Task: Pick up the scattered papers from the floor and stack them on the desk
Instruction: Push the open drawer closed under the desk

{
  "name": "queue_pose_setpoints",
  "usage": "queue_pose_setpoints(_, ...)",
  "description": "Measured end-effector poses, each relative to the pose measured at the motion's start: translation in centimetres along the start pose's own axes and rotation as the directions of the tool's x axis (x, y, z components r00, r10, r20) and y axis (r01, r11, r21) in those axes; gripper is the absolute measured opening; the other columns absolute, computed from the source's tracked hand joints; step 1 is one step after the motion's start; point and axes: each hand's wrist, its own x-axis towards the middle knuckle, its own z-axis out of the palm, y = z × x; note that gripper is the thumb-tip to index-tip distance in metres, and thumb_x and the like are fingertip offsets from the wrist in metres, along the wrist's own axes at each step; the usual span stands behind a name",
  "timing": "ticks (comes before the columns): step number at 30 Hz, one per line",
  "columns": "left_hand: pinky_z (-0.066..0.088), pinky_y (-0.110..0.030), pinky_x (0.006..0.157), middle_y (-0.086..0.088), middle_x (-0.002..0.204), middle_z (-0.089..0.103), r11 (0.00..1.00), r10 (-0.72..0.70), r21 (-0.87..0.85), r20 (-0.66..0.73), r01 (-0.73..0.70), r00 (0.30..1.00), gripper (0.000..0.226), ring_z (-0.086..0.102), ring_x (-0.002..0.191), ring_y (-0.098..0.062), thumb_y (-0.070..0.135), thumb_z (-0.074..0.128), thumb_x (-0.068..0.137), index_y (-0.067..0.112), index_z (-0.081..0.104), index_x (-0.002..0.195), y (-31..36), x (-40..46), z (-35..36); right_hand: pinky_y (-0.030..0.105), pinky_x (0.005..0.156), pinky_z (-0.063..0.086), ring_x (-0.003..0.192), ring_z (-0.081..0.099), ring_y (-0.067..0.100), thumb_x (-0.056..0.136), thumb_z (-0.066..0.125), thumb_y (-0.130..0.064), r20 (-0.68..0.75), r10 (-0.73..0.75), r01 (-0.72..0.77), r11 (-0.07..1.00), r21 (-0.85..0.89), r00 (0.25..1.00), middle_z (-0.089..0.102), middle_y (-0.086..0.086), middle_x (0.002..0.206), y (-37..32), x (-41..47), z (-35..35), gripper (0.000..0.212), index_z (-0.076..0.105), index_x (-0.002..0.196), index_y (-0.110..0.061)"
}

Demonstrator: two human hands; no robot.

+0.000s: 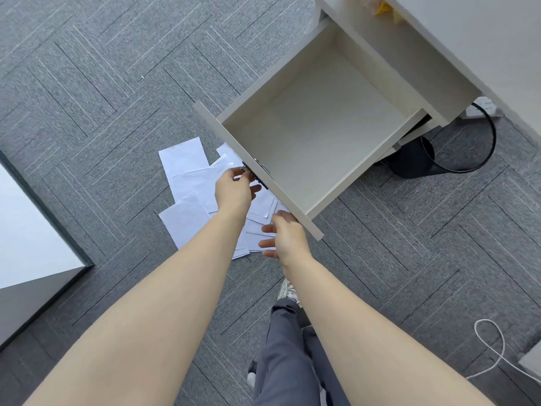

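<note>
Several white papers (187,171) lie scattered and overlapping on the grey carpet, partly hidden under the drawer front and my hands. An empty pale drawer (231,136) is pulled out from the desk (468,39) above them. My left hand (234,190) pinches the small metal handle (248,171) on the drawer front. My right hand (288,235) is at the near end of the drawer front, with its thumb against the panel and its fingers spread over the papers. Neither hand holds any paper.
A black waste bin (412,161) stands under the desk with a black cable (493,133) looping to a power strip (483,105). A white cable (494,350) curls on the carpet at right. A dark-framed white surface (29,230) is at left. My shoe (288,290) stands near the papers.
</note>
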Motion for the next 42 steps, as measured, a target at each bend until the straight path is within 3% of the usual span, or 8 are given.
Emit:
queue_pose_setpoints(7,0.058,-0.036,0.078,-0.003,0.094,0.074,1.000,0.020,0.000,0.002,-0.020,1.000,0.016,0.073,0.073,-0.020,0.019,0.053,0.094,0.013,0.060,0.107,0.9,0.3,2.4,0.033,0.060,0.048,0.064,0.059,0.021,0.100,0.031,-0.028,-0.043,-0.018,0.020,0.999,0.042,0.999,0.063,0.009,0.106,-1.9,0.8,-1.7,0.025,0.051,0.112,-0.018)
queue_pose_setpoints(16,0.057,-0.030,0.072,-0.005,0.100,0.074,0.999,0.032,-0.002,0.020,-0.032,0.999,0.020,0.072,0.071,-0.017,0.021,0.053,0.095,0.013,0.059,0.112,3.0,0.6,6.3,0.031,0.058,0.049,0.062,0.060,0.020,0.102,0.032,-0.031,-0.043,-0.021,0.025,0.996,0.085,0.999,0.064,0.015,0.118,-4.9,2.4,-4.9,0.023,0.048,0.114,-0.020)
queue_pose_setpoints(27,0.057,-0.032,0.072,-0.003,0.099,0.075,0.999,0.041,-0.007,0.034,-0.041,0.999,0.019,0.073,0.067,-0.016,0.024,0.054,0.093,0.016,0.061,0.109,5.0,1.8,11.5,0.027,0.051,0.047,0.058,0.059,0.018,0.102,0.031,-0.033,-0.038,-0.038,0.041,0.997,0.071,0.999,0.064,0.008,0.104,-8.9,4.4,-8.7,0.037,0.051,0.126,-0.015)
queue_pose_setpoints(31,0.057,-0.037,0.079,-0.004,0.099,0.075,0.998,0.066,0.011,0.027,-0.066,0.997,0.010,0.072,0.066,-0.017,0.022,0.052,0.094,0.019,0.059,0.100,5.8,2.1,13.2,0.027,0.051,0.047,0.056,0.058,0.018,0.102,0.031,-0.033,-0.035,-0.042,0.044,0.996,0.080,0.999,0.063,0.008,0.102,-10.3,4.8,-9.9,0.030,0.049,0.120,-0.017)
queue_pose_setpoints(34,0.057,-0.039,0.080,-0.003,0.099,0.075,0.996,0.088,0.028,0.025,-0.088,0.996,0.013,0.072,0.067,-0.018,0.020,0.051,0.095,0.017,0.059,0.104,6.3,2.4,14.4,0.027,0.051,0.046,0.055,0.058,0.019,0.102,0.033,-0.034,-0.042,-0.045,0.049,0.995,0.091,0.998,0.063,0.007,0.098,-11.2,5.3,-10.7,0.030,0.051,0.118,-0.017)
queue_pose_setpoints(42,0.055,-0.035,0.068,-0.002,0.095,0.074,0.990,0.138,0.023,0.025,-0.139,0.990,0.020,0.073,0.066,-0.022,0.023,0.053,0.094,0.023,0.060,0.113,7.7,2.6,17.9,0.026,0.047,0.044,0.056,0.059,0.020,0.101,0.035,-0.036,-0.089,-0.097,0.106,0.989,0.100,0.991,0.064,0.007,0.093,-13.3,7.4,-12.9,0.031,0.052,0.118,-0.016)
